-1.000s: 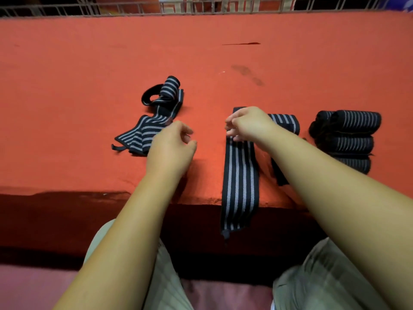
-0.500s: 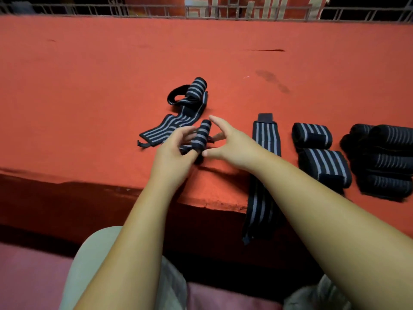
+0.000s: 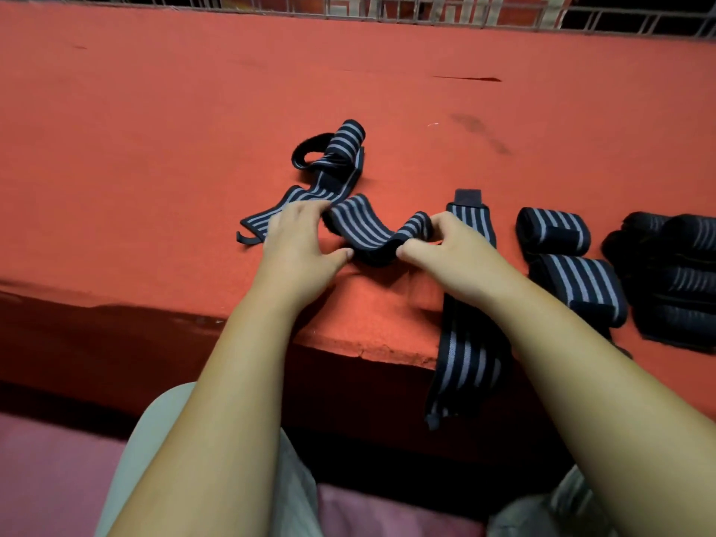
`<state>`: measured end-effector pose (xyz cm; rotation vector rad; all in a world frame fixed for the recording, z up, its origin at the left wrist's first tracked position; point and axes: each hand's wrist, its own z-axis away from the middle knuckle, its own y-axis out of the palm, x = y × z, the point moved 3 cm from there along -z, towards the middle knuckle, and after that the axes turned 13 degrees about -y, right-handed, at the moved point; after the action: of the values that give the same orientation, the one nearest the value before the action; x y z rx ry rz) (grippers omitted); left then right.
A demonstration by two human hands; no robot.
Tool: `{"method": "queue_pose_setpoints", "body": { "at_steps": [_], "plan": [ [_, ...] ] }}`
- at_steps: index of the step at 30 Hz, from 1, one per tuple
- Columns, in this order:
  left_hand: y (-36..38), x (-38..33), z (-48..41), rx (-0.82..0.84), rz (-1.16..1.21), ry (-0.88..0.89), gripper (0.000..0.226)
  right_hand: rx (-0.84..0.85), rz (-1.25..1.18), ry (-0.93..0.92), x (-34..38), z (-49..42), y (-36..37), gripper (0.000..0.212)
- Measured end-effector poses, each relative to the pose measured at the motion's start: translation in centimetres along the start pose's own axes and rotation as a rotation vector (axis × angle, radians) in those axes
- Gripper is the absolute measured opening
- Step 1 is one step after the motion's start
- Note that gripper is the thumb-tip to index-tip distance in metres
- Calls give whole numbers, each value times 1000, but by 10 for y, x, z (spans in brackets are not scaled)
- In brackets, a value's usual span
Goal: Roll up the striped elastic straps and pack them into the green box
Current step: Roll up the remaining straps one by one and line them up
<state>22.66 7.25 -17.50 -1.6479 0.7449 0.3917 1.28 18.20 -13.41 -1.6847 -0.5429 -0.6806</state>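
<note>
A black strap with grey stripes [image 3: 370, 230] sags in a curve between my two hands above the red surface. My left hand [image 3: 300, 246] pinches its left end and my right hand [image 3: 451, 251] pinches its right end, which is curled over. Behind it a loose strap [image 3: 333, 164] lies crumpled with a black loop at its far end. A flat strap [image 3: 467, 343] runs from the surface over the front edge and hangs down. Two rolled straps [image 3: 552, 230] [image 3: 581, 288] lie to the right. No green box is in view.
A pile of several dark rolled straps [image 3: 674, 273] sits at the far right edge. The red surface [image 3: 193, 129] ends in a front ledge [image 3: 348, 348] just above my knees. A metal railing [image 3: 426, 9] runs along the far edge.
The strap, bunched as a small roll between my fingers half a second ago, is now stretched wider between both hands. My right hand has shifted right, away from the left.
</note>
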Motion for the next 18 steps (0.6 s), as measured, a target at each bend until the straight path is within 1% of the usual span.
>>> {"method": "queue_pose_setpoints", "body": {
  "at_steps": [2, 5, 6, 8, 10, 12, 14, 15, 17, 18],
  "plan": [
    [3, -4, 2, 83, 102, -67, 68, -46, -37, 25, -1, 5, -8, 40],
    [4, -17, 8, 69, 204, -129, 44, -109, -146, 76, -4, 9, -18, 61],
    [4, -22, 10, 76, 254, -145, 36, -111, -194, 112, -6, 10, -21, 65],
    [6, -31, 13, 155, 448, -199, 24, -108, -312, 172, -9, 11, -23, 62],
    [7, -37, 16, 244, 660, -292, 19, -126, -423, 231, -12, 12, -23, 60],
    [7, -44, 20, 298, 806, -349, 21, -150, -483, 270, -14, 12, -23, 65],
    [6, -51, 24, 289, 823, -363, 18, -131, -425, 307, -16, 15, -21, 64],
    [6, -52, 24, 261, 807, -361, 16, -118, -328, 299, -17, 16, -21, 62],
    [5, -53, 20, 175, 751, -328, 13, -137, -60, 211, -12, 22, -25, 58],
    [3, -54, 19, 125, 719, -301, 11, -170, 20, 157, -7, 26, -28, 60]
  ]
}}
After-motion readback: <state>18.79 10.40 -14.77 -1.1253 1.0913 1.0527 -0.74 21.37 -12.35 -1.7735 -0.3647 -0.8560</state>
